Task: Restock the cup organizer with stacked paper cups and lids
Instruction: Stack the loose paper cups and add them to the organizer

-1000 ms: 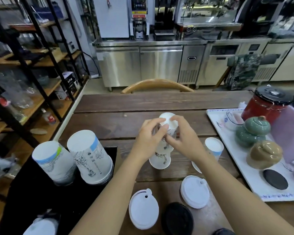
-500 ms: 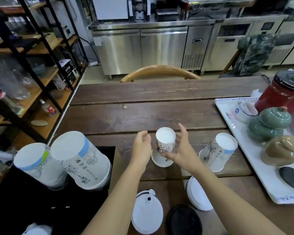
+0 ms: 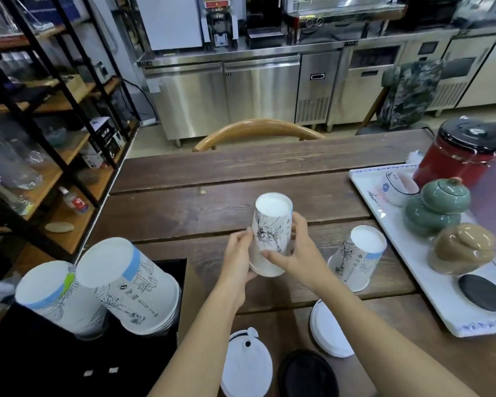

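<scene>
An upside-down stack of white paper cups point(image 3: 271, 230) with black drawings is held above the wooden table point(image 3: 201, 207). My left hand point(image 3: 239, 257) grips its lower rim from the left. My right hand point(image 3: 294, 250) wraps its right side. Another upside-down paper cup point(image 3: 358, 257) stands to the right. Two upside-down cup stacks point(image 3: 126, 285) point(image 3: 55, 299) lean in the black cup organizer point(image 3: 69, 365) at lower left. A white lid point(image 3: 246, 365), a stack of white lids point(image 3: 328, 330) and a black lid point(image 3: 305, 373) lie near the front edge.
A white tray point(image 3: 407, 247) at right carries green and tan ceramic jars point(image 3: 437, 207), a small cup, a black coaster and a red kettle point(image 3: 458, 156). A wooden chair back point(image 3: 258, 130) stands behind the table. Black-framed shelves point(image 3: 40, 116) run along the left.
The cup stack stood on the table with both hands loosely beside it; now both hands grip it and it is lifted and tilted.
</scene>
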`<act>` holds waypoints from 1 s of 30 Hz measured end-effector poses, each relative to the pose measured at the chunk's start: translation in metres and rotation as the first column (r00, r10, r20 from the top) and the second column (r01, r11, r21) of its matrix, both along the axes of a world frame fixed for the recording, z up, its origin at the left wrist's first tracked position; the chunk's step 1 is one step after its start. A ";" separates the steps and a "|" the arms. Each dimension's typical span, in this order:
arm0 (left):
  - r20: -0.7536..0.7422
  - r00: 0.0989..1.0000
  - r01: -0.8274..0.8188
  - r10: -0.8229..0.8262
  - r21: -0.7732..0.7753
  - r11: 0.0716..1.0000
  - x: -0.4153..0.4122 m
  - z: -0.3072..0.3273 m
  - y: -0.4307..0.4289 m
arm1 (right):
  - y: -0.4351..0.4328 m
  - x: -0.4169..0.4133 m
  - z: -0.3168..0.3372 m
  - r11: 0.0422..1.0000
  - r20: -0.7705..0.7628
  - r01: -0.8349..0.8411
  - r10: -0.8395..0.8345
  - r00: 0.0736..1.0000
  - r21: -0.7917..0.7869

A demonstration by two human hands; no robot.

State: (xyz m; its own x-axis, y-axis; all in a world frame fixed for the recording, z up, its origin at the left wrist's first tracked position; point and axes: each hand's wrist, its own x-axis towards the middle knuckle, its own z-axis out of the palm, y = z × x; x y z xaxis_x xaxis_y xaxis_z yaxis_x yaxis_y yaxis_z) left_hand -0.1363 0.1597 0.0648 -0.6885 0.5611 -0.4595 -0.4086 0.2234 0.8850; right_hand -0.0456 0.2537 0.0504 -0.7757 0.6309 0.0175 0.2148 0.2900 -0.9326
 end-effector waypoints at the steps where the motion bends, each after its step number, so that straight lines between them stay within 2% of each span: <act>1: -0.038 0.999 -0.003 0.004 0.043 0.999 0.002 0.010 0.003 | 0.002 0.002 0.009 1.000 -0.039 0.009 -0.009 0.999 0.020; 8: -0.198 0.976 0.133 -0.086 0.239 0.962 0.034 0.071 0.043 | 0.037 0.048 0.074 0.957 -0.217 0.189 -0.140 0.966 0.222; 16: -0.255 0.927 0.323 -0.275 0.166 0.932 0.081 0.061 0.087 | 0.068 0.105 0.063 0.921 -0.182 0.287 -0.244 0.952 0.265; 21: -0.238 0.846 0.492 -0.476 0.008 0.871 0.092 0.034 0.093 | 0.075 0.115 0.022 0.951 -0.044 0.256 -0.252 0.967 0.174; 26: -0.170 0.756 0.594 -0.632 -0.228 0.772 0.094 -0.012 0.093 | 0.085 0.123 -0.024 0.989 0.315 0.123 -0.144 0.938 0.086; 28: -0.236 0.796 0.491 -0.557 -0.287 0.823 0.093 -0.026 0.093 | 0.089 0.126 -0.034 0.995 0.364 0.094 -0.102 0.926 0.038; 30: -0.288 0.865 0.327 -0.411 -0.297 0.897 0.090 -0.030 0.096 | 0.092 0.128 -0.040 0.995 0.338 0.098 -0.083 0.937 -0.028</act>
State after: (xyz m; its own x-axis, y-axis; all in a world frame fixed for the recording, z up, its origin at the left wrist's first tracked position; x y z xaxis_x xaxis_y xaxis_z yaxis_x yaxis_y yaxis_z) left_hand -0.0466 0.2557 0.0343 -0.5869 0.7110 -0.3872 0.0559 0.5127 0.8567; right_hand 0.0825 0.3460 0.0101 -0.6711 0.6930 -0.2634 0.5415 0.2156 -0.8126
